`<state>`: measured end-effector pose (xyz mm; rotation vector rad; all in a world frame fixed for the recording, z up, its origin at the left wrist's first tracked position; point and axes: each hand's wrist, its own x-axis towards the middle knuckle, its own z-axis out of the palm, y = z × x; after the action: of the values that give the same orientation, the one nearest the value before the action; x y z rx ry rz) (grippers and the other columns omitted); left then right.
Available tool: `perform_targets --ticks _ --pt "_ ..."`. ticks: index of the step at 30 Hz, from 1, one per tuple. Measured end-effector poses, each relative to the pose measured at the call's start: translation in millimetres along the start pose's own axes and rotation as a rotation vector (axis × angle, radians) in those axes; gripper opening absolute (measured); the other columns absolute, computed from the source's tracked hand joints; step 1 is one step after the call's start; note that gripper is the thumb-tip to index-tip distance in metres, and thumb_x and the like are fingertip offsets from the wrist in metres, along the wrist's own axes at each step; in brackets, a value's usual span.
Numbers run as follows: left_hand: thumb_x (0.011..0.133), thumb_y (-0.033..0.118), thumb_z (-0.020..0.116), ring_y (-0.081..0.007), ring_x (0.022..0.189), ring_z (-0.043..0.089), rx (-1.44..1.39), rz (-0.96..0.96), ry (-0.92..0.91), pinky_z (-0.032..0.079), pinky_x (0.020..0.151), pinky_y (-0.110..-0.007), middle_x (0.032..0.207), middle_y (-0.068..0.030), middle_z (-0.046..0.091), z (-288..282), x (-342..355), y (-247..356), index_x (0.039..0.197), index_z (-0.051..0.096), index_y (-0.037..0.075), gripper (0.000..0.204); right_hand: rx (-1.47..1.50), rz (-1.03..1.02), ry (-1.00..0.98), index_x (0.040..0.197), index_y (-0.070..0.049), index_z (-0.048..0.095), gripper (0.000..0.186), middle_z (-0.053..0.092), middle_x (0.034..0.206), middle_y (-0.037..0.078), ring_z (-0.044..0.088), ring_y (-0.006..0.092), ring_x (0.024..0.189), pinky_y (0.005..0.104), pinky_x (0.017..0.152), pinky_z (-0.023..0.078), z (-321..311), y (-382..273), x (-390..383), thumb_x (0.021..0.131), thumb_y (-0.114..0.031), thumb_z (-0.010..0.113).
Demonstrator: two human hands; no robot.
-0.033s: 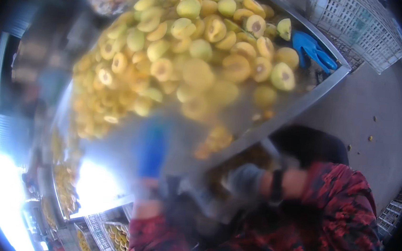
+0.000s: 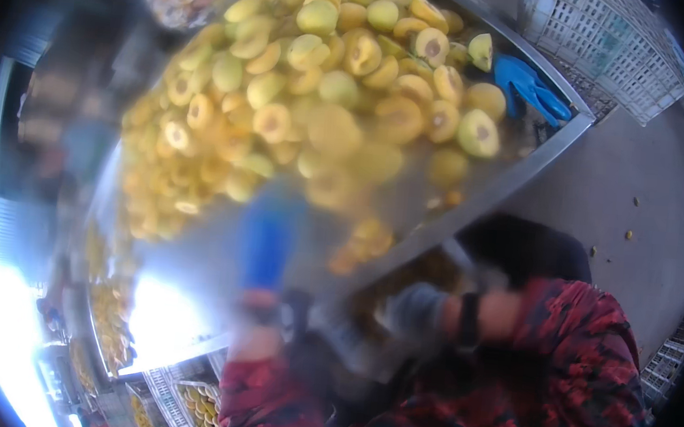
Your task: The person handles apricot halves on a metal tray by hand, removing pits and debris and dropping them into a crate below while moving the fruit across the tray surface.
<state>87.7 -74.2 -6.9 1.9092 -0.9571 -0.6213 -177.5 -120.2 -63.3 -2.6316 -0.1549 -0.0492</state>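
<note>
A heap of yellow stone fruit [image 2: 341, 87], much of it halved with pits or hollows showing, covers a metal table [image 2: 517, 168]. My left hand [image 2: 266, 239], in a blue glove, reaches over the table to the near edge of the heap; its fingers are smeared and blurred. My right hand [image 2: 415, 311], in a grey glove, is low by the table's near edge, beside a dark opening with yellowish pieces in it. What it holds, if anything, is not clear. A few fruit pieces [image 2: 368, 240] lie apart from the heap, between my hands.
An empty-looking blue glove [image 2: 531, 92] lies at the table's far right corner. White plastic crates [image 2: 596, 53] are stacked beyond it. Another crate [image 2: 203, 409] at the lower left holds halved fruit. Small bits [image 2: 629, 234] lie on the floor at right. Blurred figures are at far left.
My left hand has moved slightly up and forward, toward the heap. The right hand stays in nearly the same place.
</note>
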Motion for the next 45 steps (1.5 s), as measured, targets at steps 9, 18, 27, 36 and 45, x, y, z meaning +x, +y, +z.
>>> perform_targets --ticks 9,18,27,36,45 --pt "0.071 0.007 0.075 -0.0210 0.088 0.060 0.637 0.552 -0.072 0.053 0.077 -0.034 0.104 -0.0117 0.058 37 36 -22 0.112 0.054 0.003 0.046 -0.024 0.035 0.148 0.075 -0.008 0.064 0.021 0.056 0.055 0.008 0.054 0.0225 0.045 0.0370 0.038 0.038 4 -2 0 0.076 -0.029 0.061" --pt "0.078 -0.004 0.065 -0.0158 0.094 0.060 -0.163 0.012 0.001 0.052 0.083 -0.030 0.107 -0.0074 0.060 8 -17 -16 0.139 0.045 0.004 0.064 0.487 0.180 0.250 0.094 -0.007 0.067 0.023 0.070 0.090 0.013 0.067 0.0341 0.084 0.0416 0.073 0.053 -41 -9 21 0.087 -0.026 0.056" --pt "0.089 0.021 0.065 -0.0280 0.110 0.061 -1.023 -0.225 0.196 0.055 0.082 -0.039 0.122 -0.0142 0.061 8 -88 24 0.128 0.050 0.002 0.046 0.615 0.256 0.382 0.105 -0.005 0.056 0.021 0.065 0.086 0.018 0.065 0.0371 0.087 0.0421 0.072 0.050 -82 -30 50 0.091 -0.020 0.059" --pt "0.081 0.014 0.072 -0.0254 0.105 0.061 -0.120 0.131 0.395 0.049 0.094 -0.036 0.120 -0.0152 0.062 18 -94 12 0.129 0.049 -0.002 0.055 0.536 0.389 0.155 0.103 -0.002 0.053 0.021 0.065 0.085 0.021 0.066 0.0362 0.081 0.0433 0.070 0.051 -88 -26 69 0.097 -0.022 0.048" --pt "0.078 -0.001 0.069 -0.0207 0.098 0.059 0.412 0.442 0.543 0.047 0.089 -0.031 0.109 -0.0099 0.061 28 -92 21 0.109 0.058 0.000 0.033 0.633 0.393 0.105 0.103 -0.004 0.058 0.024 0.066 0.088 0.017 0.067 0.0343 0.083 0.0418 0.069 0.053 -90 -31 70 0.098 -0.021 0.043"
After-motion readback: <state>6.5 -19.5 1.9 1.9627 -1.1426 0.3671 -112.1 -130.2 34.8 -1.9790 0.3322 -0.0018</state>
